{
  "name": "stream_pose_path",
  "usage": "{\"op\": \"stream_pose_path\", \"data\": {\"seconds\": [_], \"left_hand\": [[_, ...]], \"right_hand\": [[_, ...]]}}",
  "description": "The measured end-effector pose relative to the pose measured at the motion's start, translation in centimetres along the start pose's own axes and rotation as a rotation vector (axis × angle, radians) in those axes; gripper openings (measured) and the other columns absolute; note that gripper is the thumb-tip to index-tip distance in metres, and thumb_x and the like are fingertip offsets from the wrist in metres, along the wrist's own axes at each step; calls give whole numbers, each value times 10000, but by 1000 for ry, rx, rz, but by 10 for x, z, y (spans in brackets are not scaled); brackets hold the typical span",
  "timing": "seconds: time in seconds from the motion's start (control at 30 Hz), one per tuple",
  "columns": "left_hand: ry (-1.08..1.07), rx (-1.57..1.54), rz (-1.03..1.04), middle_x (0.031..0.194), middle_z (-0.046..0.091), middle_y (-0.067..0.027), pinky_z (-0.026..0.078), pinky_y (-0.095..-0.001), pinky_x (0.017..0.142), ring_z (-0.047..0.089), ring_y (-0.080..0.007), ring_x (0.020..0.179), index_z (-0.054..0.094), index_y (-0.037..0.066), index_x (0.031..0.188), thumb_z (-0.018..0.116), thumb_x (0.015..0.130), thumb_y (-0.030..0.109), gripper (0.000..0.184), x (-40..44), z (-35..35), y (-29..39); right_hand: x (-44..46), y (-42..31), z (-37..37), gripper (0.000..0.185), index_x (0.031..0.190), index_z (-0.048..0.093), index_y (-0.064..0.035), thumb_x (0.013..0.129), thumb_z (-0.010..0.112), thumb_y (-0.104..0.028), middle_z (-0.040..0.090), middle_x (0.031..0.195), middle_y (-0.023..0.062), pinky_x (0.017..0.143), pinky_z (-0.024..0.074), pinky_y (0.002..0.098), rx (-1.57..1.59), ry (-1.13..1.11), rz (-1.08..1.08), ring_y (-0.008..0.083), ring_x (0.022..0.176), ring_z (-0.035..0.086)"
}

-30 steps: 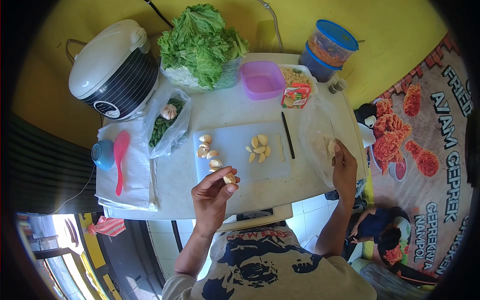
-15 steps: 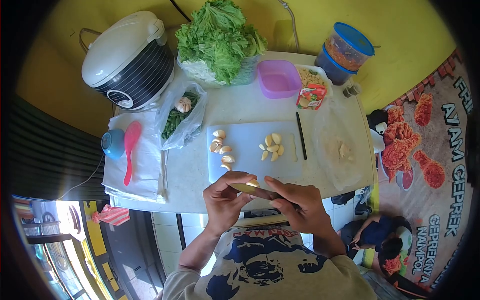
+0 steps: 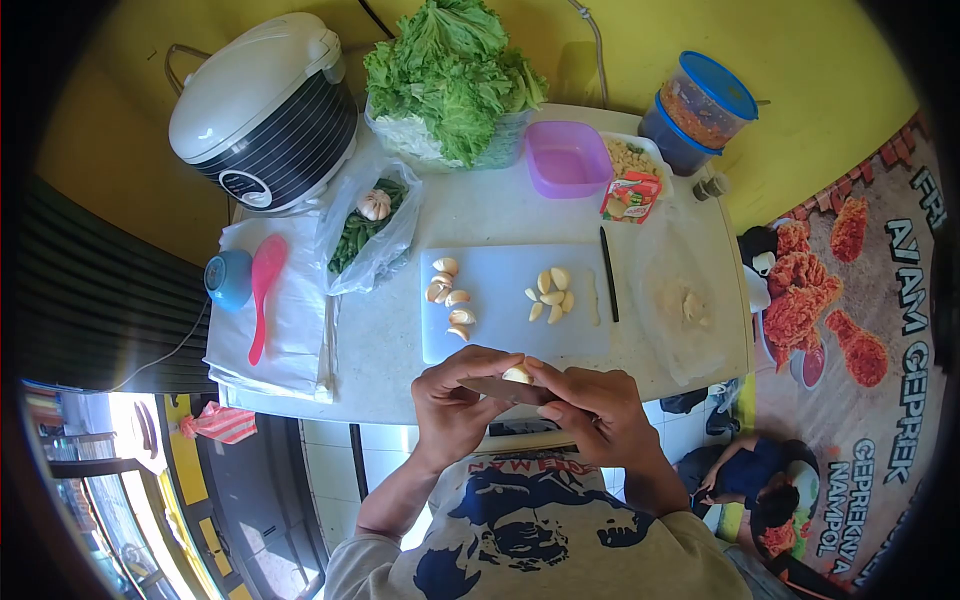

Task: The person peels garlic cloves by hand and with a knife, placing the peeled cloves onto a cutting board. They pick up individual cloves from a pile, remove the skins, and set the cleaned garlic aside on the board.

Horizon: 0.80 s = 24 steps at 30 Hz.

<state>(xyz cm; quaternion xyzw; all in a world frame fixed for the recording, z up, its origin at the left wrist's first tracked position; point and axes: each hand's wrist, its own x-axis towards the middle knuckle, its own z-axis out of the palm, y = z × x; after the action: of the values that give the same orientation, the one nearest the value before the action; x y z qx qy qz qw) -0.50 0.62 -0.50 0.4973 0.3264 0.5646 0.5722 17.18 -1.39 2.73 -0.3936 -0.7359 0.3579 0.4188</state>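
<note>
Near the front edge of the table my left hand (image 3: pixel 449 405) pinches a garlic clove (image 3: pixel 517 374). My right hand (image 3: pixel 606 410) grips a knife (image 3: pixel 508 391), its blade pointing left against the clove, and the thumb touches the clove too. Beyond my hands lies a white cutting board (image 3: pixel 500 345). Unpeeled cloves (image 3: pixel 457 298) form a rough column on its left side, and several peeled cloves (image 3: pixel 551 296) are grouped right of its middle. A clear plastic bag (image 3: pixel 692 305) with garlic skins rests to the right.
A rice cooker (image 3: pixel 262 110), lettuce (image 3: pixel 450 80), a bag of green chillies with garlic (image 3: pixel 366 232) and a purple container (image 3: pixel 568 160) stand behind. A pink spatula (image 3: pixel 264 295) is left, a black stick (image 3: pixel 609 275) right. Another person (image 3: pixel 745 470) sits at lower right.
My right hand has come from the plastic bag to my left hand, now with the knife. The clove has been brought to the blade. The view has shifted, moving the table's things rightward in the picture.
</note>
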Motion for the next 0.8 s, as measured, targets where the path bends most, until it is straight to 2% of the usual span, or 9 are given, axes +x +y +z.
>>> {"op": "stream_pose_path", "data": {"seconds": [0.07, 0.3, 0.37, 0.5, 0.57, 0.73, 0.8], "left_hand": [[-52, 135, -9, 848, 650, -117, 484, -252, 664, 612, -154, 747, 668, -19, 967, 719, 681, -45, 291, 1, -2, 3], [-44, 149, 20, 832, 655, -114, 480, -250, 661, 611, -154, 739, 674, -22, 965, 726, 664, -35, 306, 2, -4, 6], [-132, 175, 79, 927, 656, -100, 504, -250, 710, 632, -159, 836, 661, 23, 1028, 701, 664, -101, 386, 1, -9, 3], [-138, 204, 88, 948, 648, -106, 514, -254, 716, 633, -165, 845, 661, 13, 1016, 689, 656, -120, 385, -1, -8, 3], [-30, 94, 21, 861, 659, -113, 491, -256, 676, 617, -163, 760, 674, -15, 969, 738, 662, -29, 313, -1, 0, 6], [-34, 57, 6, 889, 640, -128, 509, -265, 676, 624, -176, 779, 664, -37, 948, 732, 686, -33, 271, -1, 1, 9], [-44, 71, 13, 898, 632, -136, 517, -268, 674, 627, -181, 784, 658, -46, 940, 726, 696, -40, 253, -1, 2, 7]], "right_hand": [[1, -2, -4, 533, 1275, 498, -56, 759, 590, 40, 531, 617, 84, 466, 397, 274, 0, -20, -6, 151, 473, 483], [3, -1, -5, 526, 1265, 512, -63, 756, 599, 36, 515, 606, 74, 453, 375, 269, 27, -44, -22, 143, 462, 461], [3, 0, -7, 526, 1260, 518, -64, 750, 598, 41, 512, 606, 73, 452, 371, 268, 27, -52, -26, 143, 460, 458], [3, 4, -5, 534, 1238, 542, -67, 724, 592, 68, 511, 610, 68, 450, 363, 261, 37, -25, -54, 141, 463, 456], [4, 3, -3, 540, 1232, 547, -66, 713, 590, 79, 518, 616, 68, 451, 360, 257, 48, -9, -66, 139, 463, 454], [3, 7, -1, 512, 1214, 561, -60, 724, 590, 87, 551, 646, 72, 456, 359, 248, 56, 11, -68, 128, 475, 465], [3, 7, 2, 464, 1211, 562, -58, 764, 589, 66, 563, 661, 76, 472, 362, 246, 108, 40, -28, 112, 494, 465]]}}
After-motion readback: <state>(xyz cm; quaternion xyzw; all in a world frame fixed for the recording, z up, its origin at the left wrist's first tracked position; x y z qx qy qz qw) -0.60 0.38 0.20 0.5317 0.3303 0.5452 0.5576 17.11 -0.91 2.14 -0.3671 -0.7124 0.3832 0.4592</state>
